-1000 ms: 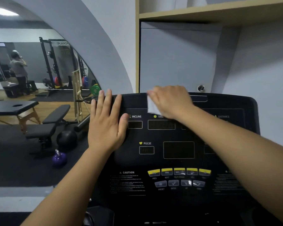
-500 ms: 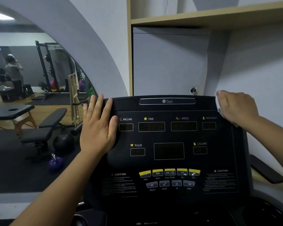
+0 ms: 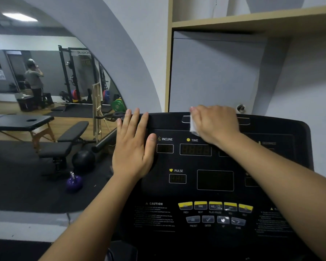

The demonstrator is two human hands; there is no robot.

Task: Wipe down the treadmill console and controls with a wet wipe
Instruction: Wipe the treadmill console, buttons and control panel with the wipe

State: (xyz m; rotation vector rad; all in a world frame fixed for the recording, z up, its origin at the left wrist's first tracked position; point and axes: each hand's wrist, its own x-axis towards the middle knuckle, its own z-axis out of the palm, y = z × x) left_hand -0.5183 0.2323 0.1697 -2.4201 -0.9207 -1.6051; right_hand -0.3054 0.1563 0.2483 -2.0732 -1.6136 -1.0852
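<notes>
Grey wall and a pale wooden shelf fill the upper right of the frame, above a black treadmill console that takes up the lower right.

At the console's top edge, near upper centre, the right hand lies knuckles up with its fingers bent down over a white wet wipe, pressing it against the black plastic. Most of the wipe is hidden under the palm and fingers. Only a folded corner sticks out at the left side of the hand, just above the TIME display. The right forearm runs down to the lower right corner, crossing the upper right part of the panel.

Left of it, well apart from the wipe, the left hand lies flat on the console's upper left corner. Its fingers are straight and close together, pointing up over the top edge, and its thumb is splayed toward the INCLINE label. It holds nothing.

Below both hands, a row of yellow buttons sits above a row of grey buttons, untouched.

Further out, the left half of the frame holds an arched mirror. In front of it are a black weight bench, a dark ball and a purple kettlebell on the dark floor.
</notes>
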